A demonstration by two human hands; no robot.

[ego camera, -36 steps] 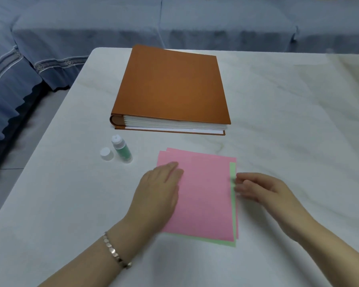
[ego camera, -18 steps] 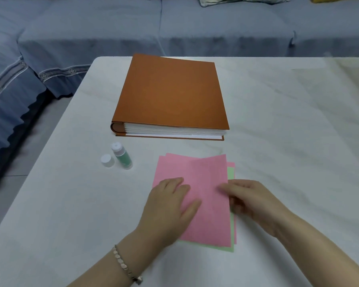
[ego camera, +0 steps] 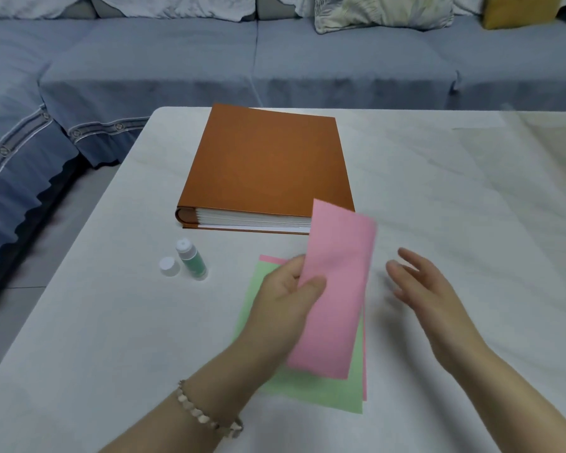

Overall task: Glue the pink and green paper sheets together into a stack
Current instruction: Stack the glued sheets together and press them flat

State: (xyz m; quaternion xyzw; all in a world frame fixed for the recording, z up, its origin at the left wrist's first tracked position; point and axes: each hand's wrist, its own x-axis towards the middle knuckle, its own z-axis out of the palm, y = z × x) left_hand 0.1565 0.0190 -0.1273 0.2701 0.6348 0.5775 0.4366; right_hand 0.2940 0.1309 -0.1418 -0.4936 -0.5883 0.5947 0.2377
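Observation:
My left hand [ego camera: 286, 297] pinches a pink paper sheet [ego camera: 335, 289] by its left edge and holds it tilted above the table. Below it a green sheet [ego camera: 311, 389] lies flat on the table, with another pink sheet [ego camera: 272, 258] under it showing only as thin strips at the top and right edges. My right hand [ego camera: 420, 286] hovers open just right of the lifted sheet, fingers spread, touching nothing. A small green glue bottle [ego camera: 192, 259] stands uncapped to the left of the papers, its white cap [ego camera: 169, 266] beside it.
A thick orange binder [ego camera: 268, 165] lies closed on the white marble table [ego camera: 455, 223] behind the papers. A blue-grey sofa [ego camera: 275, 60] with cushions runs along the far side and the left of the table.
The top pink sheet was lying flat under both hands; my left hand has lifted it off the stack, uncovering the green sheet. My right hand let go and moved right. The view tilted up.

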